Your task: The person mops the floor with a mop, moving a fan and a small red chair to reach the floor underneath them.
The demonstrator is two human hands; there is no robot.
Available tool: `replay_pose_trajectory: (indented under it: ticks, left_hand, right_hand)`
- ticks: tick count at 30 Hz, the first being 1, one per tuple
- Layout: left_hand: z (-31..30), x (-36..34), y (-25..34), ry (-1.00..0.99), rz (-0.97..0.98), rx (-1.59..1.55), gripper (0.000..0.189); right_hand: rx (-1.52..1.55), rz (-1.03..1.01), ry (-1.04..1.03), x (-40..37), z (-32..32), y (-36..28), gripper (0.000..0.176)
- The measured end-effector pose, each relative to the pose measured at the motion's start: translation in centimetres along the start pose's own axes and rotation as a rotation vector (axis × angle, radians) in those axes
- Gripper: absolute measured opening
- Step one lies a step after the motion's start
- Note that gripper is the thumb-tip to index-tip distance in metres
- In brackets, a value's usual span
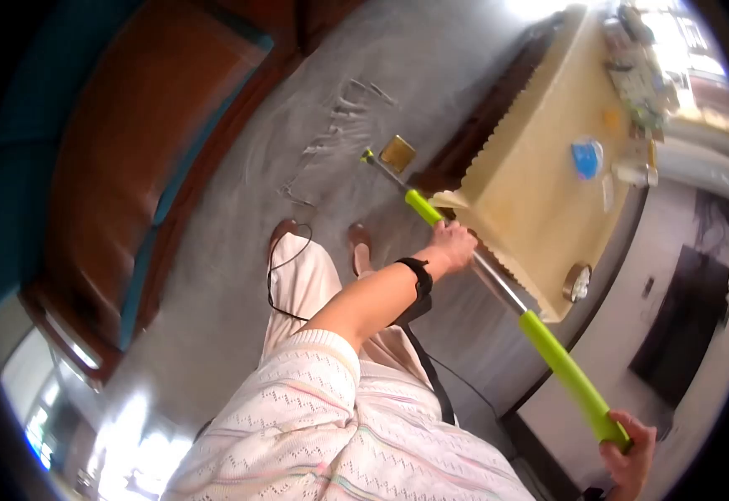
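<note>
A mop with a lime-green and silver handle [560,359] runs diagonally from the lower right toward the floor. My left hand [452,246], with a black band on its wrist, is wrapped around the handle's middle, just below its upper green sleeve. Near the lower right edge, my right hand [629,451] grips the handle's end. At the far end sits a small green joint [368,156]. Beside it, pale, blurred strands [339,129] lie spread on the grey floor; they look like the mop head. A square, brass-coloured plate [398,154] is close to the joint.
A long table with a beige cloth [514,192] stands right of the handle, bearing a blue-and-white item [586,158] and a round container [577,282]. A brown sofa [131,159] is at left. A dark cable [271,280] hangs by my legs. A television [681,326] is at right.
</note>
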State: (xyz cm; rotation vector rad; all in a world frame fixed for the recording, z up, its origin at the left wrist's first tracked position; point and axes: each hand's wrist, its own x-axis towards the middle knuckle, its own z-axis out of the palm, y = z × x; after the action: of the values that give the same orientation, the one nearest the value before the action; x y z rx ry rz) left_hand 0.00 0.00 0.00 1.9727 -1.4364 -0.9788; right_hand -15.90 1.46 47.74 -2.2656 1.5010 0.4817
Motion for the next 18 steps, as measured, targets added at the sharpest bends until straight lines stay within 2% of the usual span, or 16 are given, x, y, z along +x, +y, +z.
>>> replay_pose_trajectory:
  ticks: [2,6,7,10,13,14,16,18]
  left_hand:
    - [-0.2,-2.1,0.2,-0.248,0.142,0.02,0.019]
    - [0.5,-5.0,-1.4,-0.422,0.254,0.096,0.013]
    - [0.6,-5.7,-2.2,-0.455,0.278,0.113,0.013]
    - [0.7,-7.3,-3.6,-0.65,0.238,0.15,0.013]
    - [0.5,-8.8,-5.1,-0.77,0.282,0.244,0.018]
    - [0.8,-9.3,-5.5,-0.794,0.314,0.29,0.018]
    - [1.4,-10.5,-6.8,-0.873,0.342,0.366,0.017]
    - [1.1,-13.2,-9.5,-0.904,0.405,0.458,0.017]
  right_hand:
    - [0.218,0.333,-0.021,-3.0,1.2,-0.5,0.039]
    - [0.379,0.416,-0.023,-5.2,3.8,-1.5,0.038]
    - [0.44,0.442,-0.094,-5.5,4.1,-1.6,0.039]
    - [0.615,0.494,-0.136,-6.3,6.2,-0.5,0.04]
    - [0.733,0.595,-0.211,-7.2,8.7,0.6,0.041]
    - [0.711,0.724,-0.226,-7.6,9.8,0.6,0.043]
    - [0.803,0.754,-0.336,-9.4,12.7,1.0,0.047]
    - [0.899,0.796,-0.356,-12.5,17.4,-1.9,0.049]
